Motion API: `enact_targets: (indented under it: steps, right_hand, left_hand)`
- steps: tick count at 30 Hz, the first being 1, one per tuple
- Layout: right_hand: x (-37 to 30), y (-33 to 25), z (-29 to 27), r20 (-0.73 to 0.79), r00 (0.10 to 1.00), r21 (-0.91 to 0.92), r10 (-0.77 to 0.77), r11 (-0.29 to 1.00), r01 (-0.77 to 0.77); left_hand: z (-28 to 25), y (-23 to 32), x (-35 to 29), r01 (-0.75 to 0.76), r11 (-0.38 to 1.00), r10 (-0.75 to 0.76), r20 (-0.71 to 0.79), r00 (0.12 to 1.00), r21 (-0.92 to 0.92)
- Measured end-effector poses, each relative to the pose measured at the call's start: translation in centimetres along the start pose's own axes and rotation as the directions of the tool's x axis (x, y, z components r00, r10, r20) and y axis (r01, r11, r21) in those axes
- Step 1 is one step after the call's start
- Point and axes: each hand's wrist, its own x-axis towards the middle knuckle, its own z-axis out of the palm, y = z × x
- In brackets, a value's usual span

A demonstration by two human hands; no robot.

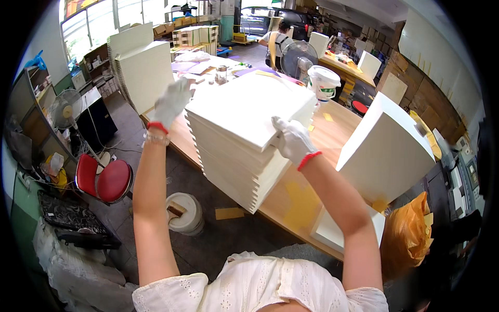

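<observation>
A tall stack of white boards (234, 171) with notched edges stands on the wooden table in front of me. The top white board (254, 101) lies nearly flush on it. My right hand (293, 140), in a white glove with a red cuff, grips the near right corner of this board, its thumb on top and the other fingers partly hidden at the side. My left hand (173, 102), gloved the same way, is raised beside the far left corner of the stack. Its fingers stretch out and nothing shows in them.
White stacks stand on the table at the left (145, 73) and right (387, 148). A white bucket (323, 83) sits beyond the boards. On the floor are a lidded pail (185, 213) with a brush and a red chair (114, 180). Another person (278, 44) is farther back.
</observation>
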Motion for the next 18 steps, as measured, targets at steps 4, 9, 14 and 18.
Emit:
enact_targets:
  steps: [4,9,14,18]
  right_hand:
    - [-2.9,-2.5,0.8,0.001,0.998,-0.737,0.055,0.675,-0.036]
    - [-6.8,-1.6,1.5,0.506,0.817,-0.862,-0.275,-0.183,0.472]
    - [-7.7,-0.1,4.5,0.483,0.837,-0.858,-0.257,-0.332,0.393]
    - [-7.5,0.8,4.0,0.437,0.836,-0.895,-0.330,-0.256,0.367]
  left_hand:
    - [4.5,-2.5,-5.4,0.358,0.257,-0.067,0.353,0.933,-0.898]
    - [6.6,-3.0,-5.4,0.276,0.244,0.043,0.295,0.954,-0.930]
    - [7.7,-4.6,-4.1,0.340,0.180,0.033,0.351,0.936,-0.923]
    - [8.6,-5.0,-4.0,0.286,-0.017,0.078,0.283,0.956,-0.958]
